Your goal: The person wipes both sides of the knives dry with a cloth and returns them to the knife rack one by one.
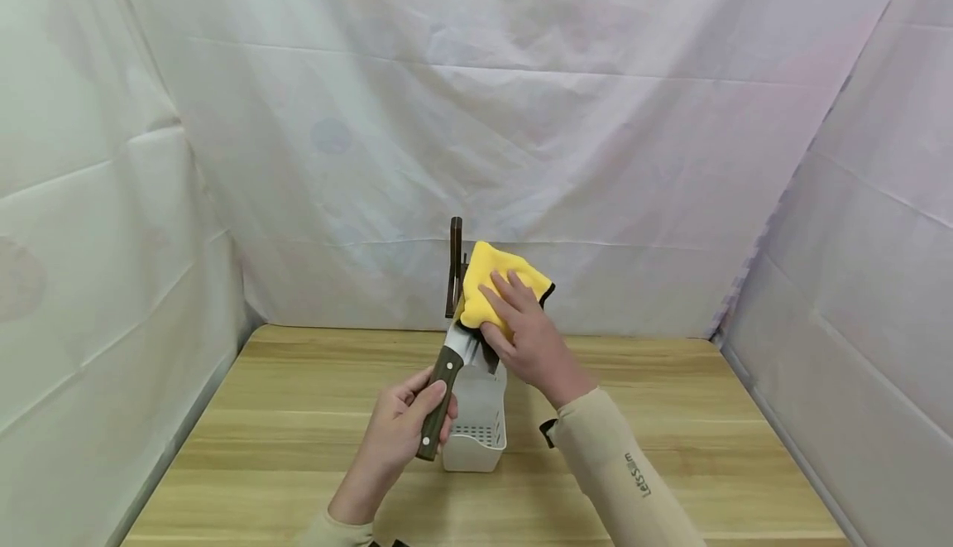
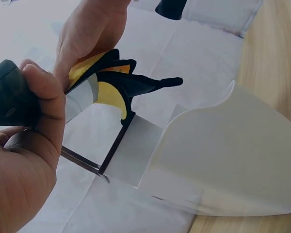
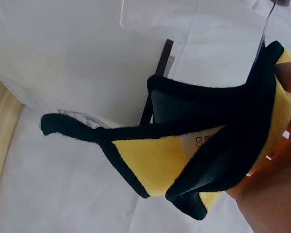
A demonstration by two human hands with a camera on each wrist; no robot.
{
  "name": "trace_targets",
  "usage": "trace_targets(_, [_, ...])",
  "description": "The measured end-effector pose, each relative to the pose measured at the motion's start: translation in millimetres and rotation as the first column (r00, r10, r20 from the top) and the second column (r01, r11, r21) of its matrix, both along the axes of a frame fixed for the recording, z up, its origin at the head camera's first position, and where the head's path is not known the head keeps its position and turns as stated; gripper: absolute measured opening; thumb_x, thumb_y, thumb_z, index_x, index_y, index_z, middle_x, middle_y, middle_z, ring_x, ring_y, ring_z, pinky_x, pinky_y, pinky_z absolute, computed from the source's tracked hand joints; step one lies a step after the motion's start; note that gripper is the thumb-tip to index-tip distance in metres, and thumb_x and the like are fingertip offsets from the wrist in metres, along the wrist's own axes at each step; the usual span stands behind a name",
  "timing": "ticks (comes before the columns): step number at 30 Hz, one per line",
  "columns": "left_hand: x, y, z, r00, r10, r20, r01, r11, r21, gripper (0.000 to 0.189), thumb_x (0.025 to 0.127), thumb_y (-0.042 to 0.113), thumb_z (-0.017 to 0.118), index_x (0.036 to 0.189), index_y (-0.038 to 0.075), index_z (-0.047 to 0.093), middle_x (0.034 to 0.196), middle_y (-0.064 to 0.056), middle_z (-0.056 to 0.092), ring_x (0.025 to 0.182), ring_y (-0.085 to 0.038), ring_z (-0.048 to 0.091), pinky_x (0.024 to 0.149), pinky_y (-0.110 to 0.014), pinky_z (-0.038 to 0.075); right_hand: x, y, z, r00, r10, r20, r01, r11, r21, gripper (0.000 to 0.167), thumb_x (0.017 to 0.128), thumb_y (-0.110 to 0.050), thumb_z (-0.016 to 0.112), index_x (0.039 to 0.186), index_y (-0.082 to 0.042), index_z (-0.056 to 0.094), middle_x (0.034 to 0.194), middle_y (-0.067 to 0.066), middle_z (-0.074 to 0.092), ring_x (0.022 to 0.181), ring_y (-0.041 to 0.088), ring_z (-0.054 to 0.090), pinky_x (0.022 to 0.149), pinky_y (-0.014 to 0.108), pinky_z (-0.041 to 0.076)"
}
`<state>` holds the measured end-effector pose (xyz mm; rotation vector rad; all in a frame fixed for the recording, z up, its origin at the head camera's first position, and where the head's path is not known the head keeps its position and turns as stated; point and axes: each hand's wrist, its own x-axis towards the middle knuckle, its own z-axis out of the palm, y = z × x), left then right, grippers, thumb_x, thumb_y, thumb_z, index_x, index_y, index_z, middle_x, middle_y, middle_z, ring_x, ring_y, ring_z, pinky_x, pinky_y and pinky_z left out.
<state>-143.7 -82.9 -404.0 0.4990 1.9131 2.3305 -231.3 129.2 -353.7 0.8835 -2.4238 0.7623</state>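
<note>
My left hand [image 1: 408, 421] grips the dark green riveted handle [image 1: 441, 406] of a knife, its blade [image 1: 457, 340] slanting up and away. A yellow cloth [image 1: 487, 270] with black edging is folded over the far part of the blade and hides it. With fingers spread on top and thumb at the near edge, my right hand [image 1: 530, 344] holds the cloth on the blade. In the left wrist view, the cloth's black hem [image 2: 150, 85] hangs loose beside the blade. Below the knife stands a white perforated basket [image 1: 472, 453].
Dark upright handles [image 1: 456, 253] rise behind the knife, at the basket's far end. In the left wrist view a flat grey blade [image 2: 136, 150] with a dark edge sticks out of the basket. White curtains [image 1: 521, 133] enclose the wooden table [image 1: 313, 415] at the back and sides.
</note>
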Motion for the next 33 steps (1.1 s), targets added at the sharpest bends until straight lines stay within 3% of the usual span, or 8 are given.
trace_targets(10, [-3.6, -3.3, -0.4, 0.998, 0.032, 0.047, -0.033, 0.999, 0.009, 0.037, 0.111, 0.019, 0.048, 0.133, -0.01, 0.054, 0.083, -0.006, 0.062, 0.059, -0.01, 0.059, 0.052, -0.022, 0.052, 15.9, -13, -10.9, 0.992, 0.078, -0.097, -0.075, 0.997, 0.034, 0.046, 0.098, -0.014, 0.068, 0.142, -0.002, 0.061, 0.154, 0.02, 0.049, 0.148, 0.045, 0.036, 0.114, 0.068, 0.032])
trace_targets(18, [-4.8, -3.5, -0.8, 1.0, 0.021, 0.012, -0.021, 1.0, -0.004, 0.038, 0.111, 0.017, 0.048, 0.136, -0.011, 0.054, 0.082, -0.007, 0.062, 0.06, -0.01, 0.059, 0.053, -0.022, 0.052, 18.3, -16, -9.9, 0.992, 0.038, -0.117, -0.035, 0.999, 0.02, 0.045, 0.099, -0.016, 0.067, 0.142, -0.003, 0.061, 0.153, 0.022, 0.05, 0.147, 0.045, 0.038, 0.114, 0.067, 0.033])
trace_targets(22, [-3.6, -1.5, -0.7, 1.0, 0.004, 0.003, -0.004, 1.0, -0.015, 0.04, 0.111, 0.016, 0.048, 0.141, -0.009, 0.052, 0.084, -0.009, 0.061, 0.06, -0.01, 0.06, 0.054, -0.023, 0.053, 13.4, -15, -3.9, 0.996, -0.005, -0.086, 0.005, 1.0, 0.006, 0.045, 0.1, -0.017, 0.065, 0.143, -0.003, 0.06, 0.154, 0.023, 0.048, 0.147, 0.045, 0.037, 0.118, 0.064, 0.031])
trace_targets(27, [-2.5, 0.3, -2.0, 0.999, -0.025, -0.042, 0.025, 1.0, -0.009, 0.038, 0.111, 0.014, 0.047, 0.138, -0.012, 0.053, 0.082, -0.009, 0.061, 0.059, -0.009, 0.06, 0.053, -0.022, 0.053, 4.8, -10, 3.1, 0.999, -0.049, -0.014, 0.049, 0.999, 0.007, 0.046, 0.103, -0.02, 0.061, 0.146, -0.004, 0.058, 0.157, 0.021, 0.044, 0.15, 0.043, 0.033, 0.121, 0.059, 0.027])
trace_targets(33, [-2.1, 0.6, -3.2, 0.998, -0.036, -0.048, 0.036, 0.999, -0.015, 0.039, 0.11, 0.013, 0.047, 0.137, -0.015, 0.052, 0.083, -0.009, 0.061, 0.06, -0.009, 0.06, 0.053, -0.021, 0.052, -3.2, -6, 5.8, 0.997, -0.079, 0.021, 0.079, 0.997, -0.005, 0.046, 0.104, -0.02, 0.06, 0.147, -0.005, 0.057, 0.159, 0.02, 0.043, 0.152, 0.041, 0.031, 0.123, 0.058, 0.024])
